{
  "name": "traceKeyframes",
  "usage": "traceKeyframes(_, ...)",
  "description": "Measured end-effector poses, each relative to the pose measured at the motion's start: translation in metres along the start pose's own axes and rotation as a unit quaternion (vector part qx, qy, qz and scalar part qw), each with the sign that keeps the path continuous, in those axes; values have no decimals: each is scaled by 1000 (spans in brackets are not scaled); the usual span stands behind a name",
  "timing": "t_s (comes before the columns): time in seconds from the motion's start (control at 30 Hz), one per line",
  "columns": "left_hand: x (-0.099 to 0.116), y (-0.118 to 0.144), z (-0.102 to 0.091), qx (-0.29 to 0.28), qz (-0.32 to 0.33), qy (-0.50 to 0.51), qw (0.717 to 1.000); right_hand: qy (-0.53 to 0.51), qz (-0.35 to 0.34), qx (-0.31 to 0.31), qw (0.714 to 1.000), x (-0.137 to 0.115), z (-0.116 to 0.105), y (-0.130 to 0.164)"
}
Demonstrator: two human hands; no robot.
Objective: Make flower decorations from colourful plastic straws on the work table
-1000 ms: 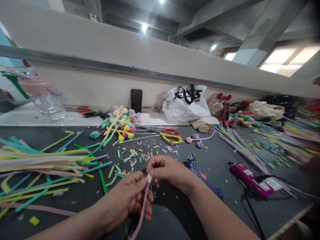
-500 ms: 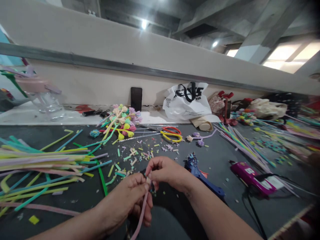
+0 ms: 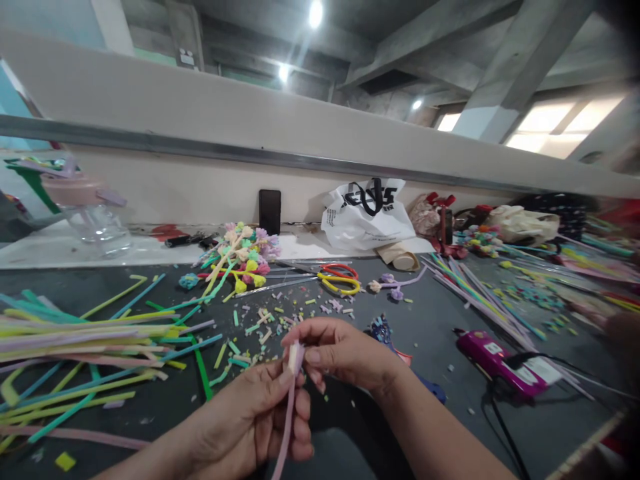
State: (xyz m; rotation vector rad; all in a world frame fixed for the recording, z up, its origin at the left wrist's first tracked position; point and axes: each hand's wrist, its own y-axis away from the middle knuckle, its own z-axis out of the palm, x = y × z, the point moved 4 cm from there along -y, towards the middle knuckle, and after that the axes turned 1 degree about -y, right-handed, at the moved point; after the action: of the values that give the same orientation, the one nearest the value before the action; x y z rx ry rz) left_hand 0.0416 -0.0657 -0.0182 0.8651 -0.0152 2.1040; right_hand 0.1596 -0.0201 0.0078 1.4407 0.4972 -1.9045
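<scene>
Pink strip (image 3: 289,407), just in front of the blue glue gun (image 3: 395,350), is pinched at its tip by both the left hand (image 3: 255,417) and right hand (image 3: 340,353); loosened fingers could let its fold spring open.

One head-worn camera looks forward and down, close over the dark surface (image 3: 450,320), toward the back wall (image 3: 200,187).

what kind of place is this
Probably a craft workshop bench: piles of coloured foam strips, a magenta glue gun, finished little flowers, and both hands, left hand and right hand, pinching a pink strip.
</scene>
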Motion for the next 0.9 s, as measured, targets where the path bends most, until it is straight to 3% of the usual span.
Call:
traceKeyframes(0.2,-2,1,4,-10,0,-24,1000,-15,7,25,1000,4,-4,0)
traceKeyframes(0.5,-3,0,-1,117,23,-120,986,4,45,49,998,12,-6,-4)
traceKeyframes(0.9,-3,0,-3,82,21,-51,995,7,50,32,998,11,-6,-3)
